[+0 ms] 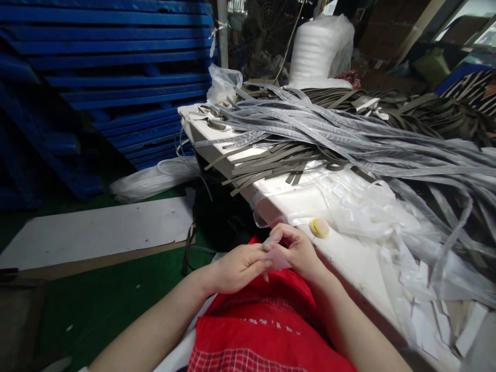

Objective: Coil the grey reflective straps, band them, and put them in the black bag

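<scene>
Above my lap and the red apron (271, 336), my two hands meet in front of the table edge. A small, thin, translucent piece of film (279, 259) is between them, looking pinkish against the apron. My left hand (242, 266) is closed on its left side with fingers pressed together. Curled fingers of my right hand (298, 252) pinch the same film from the right. The fingers cover part of it. Just beyond my right hand, a yellow roll of tape (319, 227) lies on the white tabletop (349, 258).
Long strips in clear plastic sleeves (310, 124) and dark flat strips (267, 168) cover the table. Crumpled clear plastic (372, 212) lies nearer. A white foam roll (320, 51) stands behind. Blue slatted stacks (135, 77) and a white board (101, 232) are at the left.
</scene>
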Available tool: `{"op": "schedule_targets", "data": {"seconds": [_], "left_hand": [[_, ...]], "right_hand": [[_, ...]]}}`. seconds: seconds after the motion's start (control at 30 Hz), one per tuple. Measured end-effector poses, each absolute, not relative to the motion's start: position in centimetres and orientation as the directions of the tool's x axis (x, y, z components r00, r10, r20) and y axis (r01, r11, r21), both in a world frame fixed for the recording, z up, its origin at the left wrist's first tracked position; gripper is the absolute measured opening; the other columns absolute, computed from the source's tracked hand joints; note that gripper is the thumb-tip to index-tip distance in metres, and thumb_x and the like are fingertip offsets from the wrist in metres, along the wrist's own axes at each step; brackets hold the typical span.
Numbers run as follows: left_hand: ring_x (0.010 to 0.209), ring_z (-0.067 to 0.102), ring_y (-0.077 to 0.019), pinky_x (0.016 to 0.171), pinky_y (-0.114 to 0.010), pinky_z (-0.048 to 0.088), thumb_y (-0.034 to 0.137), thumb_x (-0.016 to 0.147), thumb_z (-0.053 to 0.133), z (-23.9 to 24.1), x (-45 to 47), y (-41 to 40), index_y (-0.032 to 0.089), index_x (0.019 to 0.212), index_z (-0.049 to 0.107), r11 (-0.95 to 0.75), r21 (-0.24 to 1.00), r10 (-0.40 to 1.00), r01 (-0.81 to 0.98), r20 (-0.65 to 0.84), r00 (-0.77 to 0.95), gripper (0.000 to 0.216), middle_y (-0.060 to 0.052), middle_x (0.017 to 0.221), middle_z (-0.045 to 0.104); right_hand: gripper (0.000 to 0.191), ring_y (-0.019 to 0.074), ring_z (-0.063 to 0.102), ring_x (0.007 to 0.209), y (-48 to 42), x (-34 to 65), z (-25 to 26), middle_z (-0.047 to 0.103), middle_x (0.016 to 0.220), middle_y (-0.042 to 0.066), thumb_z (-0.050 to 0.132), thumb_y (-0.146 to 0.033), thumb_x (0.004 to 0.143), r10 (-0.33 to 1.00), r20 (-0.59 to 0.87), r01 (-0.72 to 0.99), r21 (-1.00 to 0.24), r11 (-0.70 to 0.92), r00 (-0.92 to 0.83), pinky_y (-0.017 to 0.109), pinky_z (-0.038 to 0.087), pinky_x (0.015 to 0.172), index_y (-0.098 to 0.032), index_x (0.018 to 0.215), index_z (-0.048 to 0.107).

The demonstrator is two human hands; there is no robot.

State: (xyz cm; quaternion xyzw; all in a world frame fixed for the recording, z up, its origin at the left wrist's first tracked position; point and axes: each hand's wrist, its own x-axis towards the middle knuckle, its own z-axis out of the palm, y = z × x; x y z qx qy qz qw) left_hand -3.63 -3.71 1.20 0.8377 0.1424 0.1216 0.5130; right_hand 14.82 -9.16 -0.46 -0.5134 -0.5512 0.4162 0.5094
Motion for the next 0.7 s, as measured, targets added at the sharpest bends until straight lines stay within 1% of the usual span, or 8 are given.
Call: {"op": "schedule_targets", "data": {"seconds": [0.07,0.13,0.2,0.3,0.37,0.53,0.63,0.7], "left_hand": [[0.082,0.062,-0.0181,0.083,-0.028,0.047,0.036,0.1,0.032,0.9,-3.4,-3.7,0.018,0.086,0.07,-0.419,0.896,0.439,0.146,0.06,0.897,0.044,-0.006,0.085,0.068],[0.082,0.062,-0.0179,0.083,-0.027,0.046,0.035,0.1,0.034,0.5,-3.3,-3.6,0.018,0.092,0.07,-0.403,0.899,0.533,0.171,0.078,0.842,0.041,-0.006,0.084,0.068],[0.084,0.063,-0.0174,0.083,-0.026,0.046,0.034,0.1,0.036,0.2,-3.3,-3.4,0.018,0.101,0.069,-0.383,0.909,0.579,0.165,0.097,0.81,0.037,-0.006,0.089,0.069],[0.092,0.063,-0.0178,0.086,-0.027,0.046,0.033,0.1,0.038,0.0,-3.3,-3.3,0.02,0.11,0.067,-0.377,0.918,0.574,0.12,0.13,0.809,0.034,-0.006,0.101,0.069],[0.096,0.062,-0.0185,0.089,-0.027,0.046,0.033,0.1,0.038,0.0,-3.3,-3.3,0.021,0.111,0.067,-0.378,0.919,0.564,0.107,0.137,0.814,0.034,-0.006,0.104,0.069],[0.089,0.062,-0.0196,0.085,-0.029,0.047,0.039,0.1,0.034,0.1,-3.2,-3.7,0.017,0.1,0.069,-0.369,0.923,0.605,0.112,0.147,0.783,0.041,-0.008,0.095,0.069],[0.092,0.063,-0.0207,0.088,-0.03,0.047,0.041,0.099,0.036,0.1,-3.3,-3.6,0.018,0.102,0.069,-0.322,0.941,0.702,0.105,0.163,0.694,0.041,-0.009,0.101,0.07],[0.09,0.064,-0.0206,0.09,-0.031,0.046,0.042,0.099,0.035,0.2,-3.7,-3.1,0.018,0.1,0.069,-0.247,0.966,0.77,0.081,0.144,0.622,0.043,-0.008,0.095,0.071]], "right_hand": [[0.017,0.0157,0.057,0.07,-9.3,15.0,-0.3,0.064,0.077,0.003,0.068,-0.036,0.081,0.989,0.094,0.061,-0.994,0.087,0.111,0.028,0.047,0.065,-0.019,0.082,0.064],[0.022,0.0155,0.057,0.07,-9.6,15.3,0.0,0.064,0.079,0.003,0.065,-0.04,0.083,0.981,0.081,0.001,-0.997,0.082,0.179,0.028,0.047,0.064,-0.02,0.09,0.065],[0.022,0.016,0.058,0.071,-9.9,15.5,0.4,0.064,0.08,0.003,0.065,-0.04,0.084,0.979,0.12,0.051,-0.992,0.113,0.163,0.028,0.047,0.065,-0.02,0.092,0.068],[0.014,0.0171,0.06,0.073,-10.1,15.3,0.7,0.067,0.079,0.004,0.068,-0.034,0.082,0.981,0.185,0.224,-0.96,0.167,0.061,0.029,0.047,0.067,-0.021,0.086,0.072],[0.015,0.0159,0.058,0.067,-10.0,15.0,0.6,0.066,0.071,0.003,0.068,-0.033,0.082,0.979,0.19,0.265,-0.95,0.166,0.068,0.028,0.046,0.064,-0.02,0.075,0.07],[0.029,0.0121,0.05,0.054,-9.3,14.5,0.1,0.06,0.058,-0.001,0.076,-0.037,0.071,0.966,0.09,0.105,-0.992,0.066,0.243,0.024,0.042,0.051,-0.019,0.058,0.056],[0.029,0.0121,0.052,0.056,-9.1,14.8,0.2,0.06,0.06,-0.001,0.079,-0.035,0.067,0.968,0.073,0.048,-0.997,0.063,0.238,0.024,0.043,0.053,-0.019,0.059,0.056],[0.026,0.0124,0.053,0.059,-9.0,15.1,0.4,0.061,0.062,-0.001,0.079,-0.034,0.068,0.971,0.084,0.058,-0.996,0.073,0.226,0.024,0.044,0.057,-0.019,0.062,0.058]]}}
